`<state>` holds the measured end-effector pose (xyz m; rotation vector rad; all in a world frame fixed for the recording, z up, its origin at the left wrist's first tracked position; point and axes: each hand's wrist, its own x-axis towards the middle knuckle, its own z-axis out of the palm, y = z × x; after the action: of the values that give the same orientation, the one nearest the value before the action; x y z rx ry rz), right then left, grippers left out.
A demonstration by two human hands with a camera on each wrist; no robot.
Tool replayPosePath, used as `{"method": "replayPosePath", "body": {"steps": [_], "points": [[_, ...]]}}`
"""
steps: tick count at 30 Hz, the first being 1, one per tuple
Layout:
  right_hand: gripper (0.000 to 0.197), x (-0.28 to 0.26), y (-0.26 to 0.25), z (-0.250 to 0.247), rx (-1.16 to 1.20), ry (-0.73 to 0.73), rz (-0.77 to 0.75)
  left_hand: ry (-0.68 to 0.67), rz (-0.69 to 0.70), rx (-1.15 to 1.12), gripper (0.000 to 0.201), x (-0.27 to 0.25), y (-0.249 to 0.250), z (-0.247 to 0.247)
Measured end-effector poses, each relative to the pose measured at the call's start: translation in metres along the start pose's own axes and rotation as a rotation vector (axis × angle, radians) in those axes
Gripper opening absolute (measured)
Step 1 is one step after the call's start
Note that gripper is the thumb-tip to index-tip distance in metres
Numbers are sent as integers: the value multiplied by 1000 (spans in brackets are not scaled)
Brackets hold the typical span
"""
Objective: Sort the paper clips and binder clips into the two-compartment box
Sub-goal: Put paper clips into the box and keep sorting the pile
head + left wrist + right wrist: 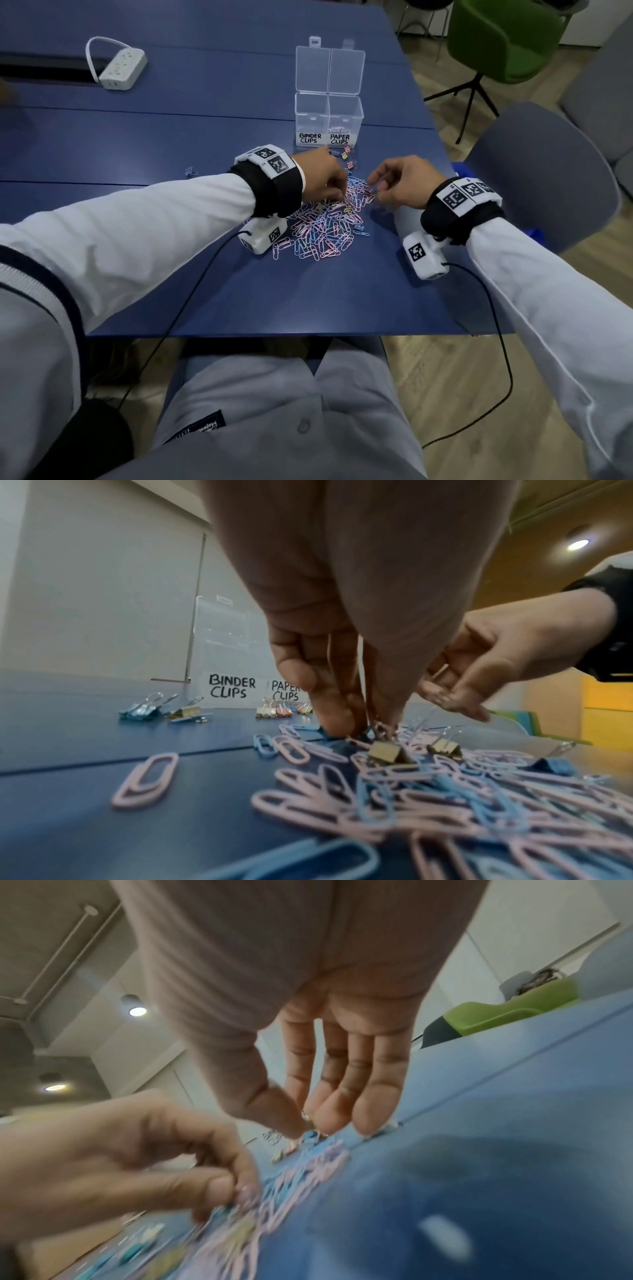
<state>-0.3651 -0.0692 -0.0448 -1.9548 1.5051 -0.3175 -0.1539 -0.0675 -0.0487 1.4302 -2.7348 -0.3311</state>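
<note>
A pile of pink and blue paper clips (322,226) mixed with binder clips lies on the blue table (171,144). Behind it stands the clear two-compartment box (329,118), lids up, labelled BINDER CLIPS on the left and PAPER CLIPS on the right. Several paper clips (339,130) lie in the right compartment. My left hand (329,185) reaches down into the pile, its thumb and fingers pinching a blue binder clip (342,734). My right hand (390,186) hovers beside it, pinching a small gold binder clip (452,706). Gold binder clips (390,753) sit in the pile.
More binder clips (346,156) lie just in front of the box, and a stray blue one (190,171) sits to the left. A white power strip (123,68) is at the far left. A grey chair (548,178) stands at the table's right edge, a green chair (507,37) beyond.
</note>
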Motion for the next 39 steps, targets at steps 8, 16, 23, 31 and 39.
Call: {"method": "replayPosePath", "body": {"steps": [8,16,23,31,39], "points": [[25,58,-29,-4,1,197,54,90,-97,-92,20,-5,-10,-8],[34,51,-23,4,-72,237,31,299,-384,-213,18,-3,-65,-32],[23,2,-15,6,-163,2,-72,235,-452,-344,14,-1,-82,-25],[25,-19,-11,7,-144,-145,-79,290,-448,-156,32,-11,-69,-27],[27,-33,-14,19,-190,-218,-79,-1,-195,-46,21,-33,-23,-11]]}}
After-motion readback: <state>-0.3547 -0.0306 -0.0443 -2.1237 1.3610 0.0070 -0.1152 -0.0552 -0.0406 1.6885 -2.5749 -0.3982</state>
